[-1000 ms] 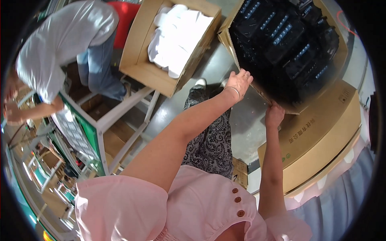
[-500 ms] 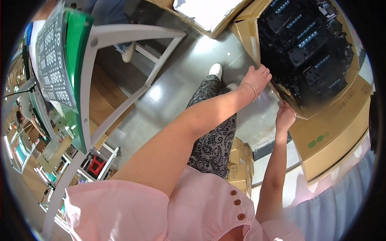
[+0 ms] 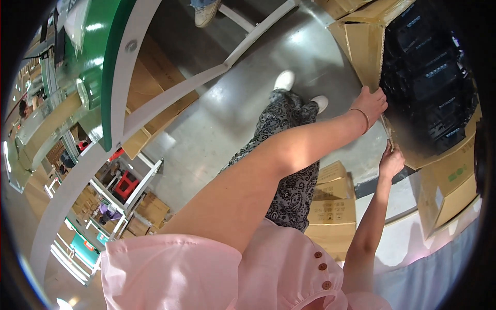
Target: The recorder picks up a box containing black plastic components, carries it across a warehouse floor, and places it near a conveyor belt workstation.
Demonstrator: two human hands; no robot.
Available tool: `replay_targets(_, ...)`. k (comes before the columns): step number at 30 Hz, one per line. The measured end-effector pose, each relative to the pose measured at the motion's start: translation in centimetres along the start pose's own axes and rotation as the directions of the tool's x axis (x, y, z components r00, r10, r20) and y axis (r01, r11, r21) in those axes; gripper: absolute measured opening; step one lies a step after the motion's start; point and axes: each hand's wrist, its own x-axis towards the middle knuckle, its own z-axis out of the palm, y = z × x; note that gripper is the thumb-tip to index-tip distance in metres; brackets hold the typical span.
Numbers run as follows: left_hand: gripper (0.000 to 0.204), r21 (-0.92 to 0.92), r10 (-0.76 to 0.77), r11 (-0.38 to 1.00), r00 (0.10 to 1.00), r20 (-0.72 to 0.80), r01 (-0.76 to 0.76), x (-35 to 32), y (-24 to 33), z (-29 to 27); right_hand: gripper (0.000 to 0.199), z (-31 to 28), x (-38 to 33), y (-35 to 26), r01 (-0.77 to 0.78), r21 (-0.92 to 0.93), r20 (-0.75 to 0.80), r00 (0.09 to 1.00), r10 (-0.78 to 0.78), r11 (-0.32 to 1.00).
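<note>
Two hands on one big brown cardboard box (image 3: pixel 369 44), up at the right and full of black packs (image 3: pixel 426 77). Left hand (image 3: pixel 371 101) curled over the box's near edge, fingers clamped on the flap (thin bangle on the wrist). Right hand (image 3: pixel 391 160) lower down, fingers pinched shut on the same edge near the corner. More brown boxes (image 3: pixel 333 206) stacked just below the arms. Grey shiny floor (image 3: pixel 227 119) underneath, with patterned trousers (image 3: pixel 289 155) and white shoes (image 3: pixel 284 80). Green-edged bench (image 3: pixel 111 62) well off at the left.
</note>
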Motion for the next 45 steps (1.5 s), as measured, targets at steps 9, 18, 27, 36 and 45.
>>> replay_targets(9, 0.039, -0.034, 0.073, 0.997, 0.997, 0.014, -0.072, -10.1, 0.0, 0.9, 0.019, 1.0, -10.8, -4.1, -0.087, -0.006, -0.019, 0.996, 0.087, 0.996)
replay_targets(18, 0.038, 0.03, 0.101, 0.994, 0.995, -0.005, -0.101, -20.2, 0.9, 2.6, 0.02, 2.1, -21.6, -7.6, -0.128, 0.097, -0.021, 0.991, 0.131, 0.987)
replay_targets(27, 0.031, 0.125, 0.031, 0.992, 0.996, -0.083, -0.021, -32.5, -2.6, 5.9, 0.02, 3.3, -32.1, -15.4, -0.088, 0.11, 0.015, 0.996, 0.086, 0.99)
replay_targets(36, 0.04, -0.01, 0.055, 0.998, 0.992, 0.109, -0.055, -47.2, -4.5, 8.6, 0.021, 4.7, -45.5, -23.0, -0.095, 0.053, 0.023, 0.995, 0.094, 0.994)
replay_targets(45, 0.037, 0.057, -0.002, 0.998, 0.999, 0.052, -0.001, -62.4, -5.2, 10.6, 0.022, 6.0, -58.5, -29.0, -0.061, -0.024, 0.028, 0.998, 0.061, 0.998)
